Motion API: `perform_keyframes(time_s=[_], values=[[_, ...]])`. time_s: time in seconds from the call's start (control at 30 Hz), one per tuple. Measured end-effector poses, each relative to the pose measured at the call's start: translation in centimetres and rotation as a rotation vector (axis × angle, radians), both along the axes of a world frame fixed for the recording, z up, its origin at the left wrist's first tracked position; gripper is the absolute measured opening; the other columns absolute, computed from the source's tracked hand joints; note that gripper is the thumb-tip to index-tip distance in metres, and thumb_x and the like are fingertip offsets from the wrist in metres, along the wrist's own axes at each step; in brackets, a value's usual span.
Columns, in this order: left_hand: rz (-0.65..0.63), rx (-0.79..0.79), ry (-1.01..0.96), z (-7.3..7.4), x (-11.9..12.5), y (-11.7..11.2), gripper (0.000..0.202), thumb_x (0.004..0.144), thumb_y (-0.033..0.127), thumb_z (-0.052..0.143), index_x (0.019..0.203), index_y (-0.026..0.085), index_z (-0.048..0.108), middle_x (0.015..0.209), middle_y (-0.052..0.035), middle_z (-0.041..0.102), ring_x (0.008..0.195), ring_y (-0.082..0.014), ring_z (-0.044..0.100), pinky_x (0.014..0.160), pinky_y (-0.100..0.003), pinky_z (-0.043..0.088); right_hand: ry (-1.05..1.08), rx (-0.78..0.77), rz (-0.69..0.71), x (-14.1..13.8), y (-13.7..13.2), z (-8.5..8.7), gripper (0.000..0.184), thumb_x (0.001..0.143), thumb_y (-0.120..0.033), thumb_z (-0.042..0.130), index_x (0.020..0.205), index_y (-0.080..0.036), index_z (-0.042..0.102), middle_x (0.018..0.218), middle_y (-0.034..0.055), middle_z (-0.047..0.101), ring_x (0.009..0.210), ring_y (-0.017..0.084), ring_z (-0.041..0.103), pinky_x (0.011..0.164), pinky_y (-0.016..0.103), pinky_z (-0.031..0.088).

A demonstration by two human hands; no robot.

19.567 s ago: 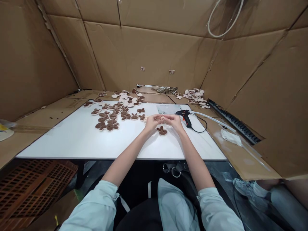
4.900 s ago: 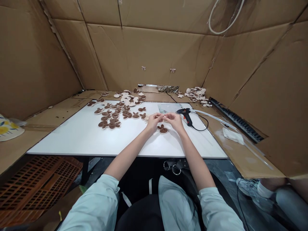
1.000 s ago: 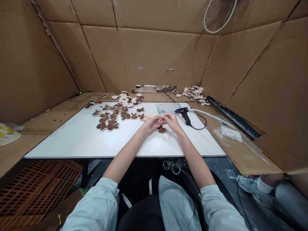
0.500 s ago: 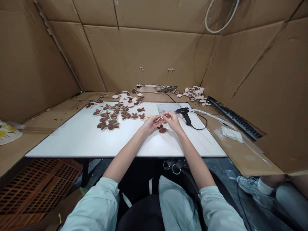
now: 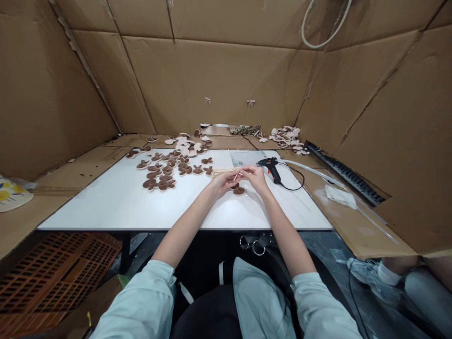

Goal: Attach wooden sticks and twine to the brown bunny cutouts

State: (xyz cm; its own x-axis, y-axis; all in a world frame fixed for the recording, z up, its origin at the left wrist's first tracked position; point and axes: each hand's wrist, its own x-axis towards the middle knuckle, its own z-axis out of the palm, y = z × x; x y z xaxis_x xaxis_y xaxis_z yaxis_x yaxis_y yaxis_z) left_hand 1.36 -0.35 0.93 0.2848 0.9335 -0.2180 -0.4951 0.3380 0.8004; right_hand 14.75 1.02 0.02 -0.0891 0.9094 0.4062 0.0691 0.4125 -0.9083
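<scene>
My left hand (image 5: pixel 223 182) and my right hand (image 5: pixel 254 177) meet over the middle of the white tabletop. Pinched in the left fingers is a thin, pale stick (image 5: pixel 237 175), with its tip pointing up. The right fingertips close together right beside it; what they grip is too small to make out. Just behind the hands lies a bundle of thin wooden sticks (image 5: pixel 219 172), partly covered by them. Below the fingers rests a brown rabbit-head-shaped piece (image 5: pixel 239 191), its ears partly hidden.
A black glue gun (image 5: pixel 271 168) with a cable lies to the right. Several brown rabbit-shaped pieces (image 5: pixel 166 182) spread over the left of the white table (image 5: pixel 116 212). Pale pieces (image 5: pixel 285 135) pile at the back right. Cardboard walls (image 5: pixel 226 70) enclose the table. A person's shoe (image 5: pixel 374 278) shows at lower right.
The pale stick between the fingers has turned to a steeper angle. My hands have drawn slightly closer together; the pieces on the table stay put.
</scene>
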Motion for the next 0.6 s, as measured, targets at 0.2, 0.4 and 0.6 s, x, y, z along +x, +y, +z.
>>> perform_keyframes(time_s=[0.2,0.4,0.6], values=[[-0.024,0.014,0.017,0.11,-0.01,0.03,0.007,0.069,0.006,0.057,0.07,0.01,0.063,0.059,-0.002,0.058,0.055,-0.0057,0.053,0.055,-0.015,0.044,0.094,-0.097,0.049,0.06,-0.29,0.55,0.012,0.053,-0.027,0.068,0.06,-0.017,0.066,0.068,0.0021,0.067,0.069,0.016,0.059,0.072,0.031,0.047],[-0.018,0.068,0.112,0.05,0.05,0.21,0.004,0.063,0.01,0.057,0.064,0.011,0.061,0.053,0.0001,0.055,0.051,-0.0059,0.051,0.053,-0.017,0.042,0.202,-0.192,0.096,-0.14,-0.7,0.89,0.01,0.048,-0.023,0.069,0.055,-0.016,0.066,0.068,0.0019,0.066,0.066,0.015,0.058,0.07,0.03,0.048],[0.059,0.31,0.388,0.49,0.06,-0.48,0.01,0.056,0.018,0.059,0.048,0.013,0.054,0.045,0.0022,0.048,0.045,-0.0064,0.045,0.05,-0.02,0.038,0.216,-0.232,0.117,-0.25,-0.66,0.73,0.013,0.046,-0.024,0.07,0.054,-0.016,0.064,0.069,0.0026,0.066,0.063,0.015,0.058,0.068,0.032,0.049]])
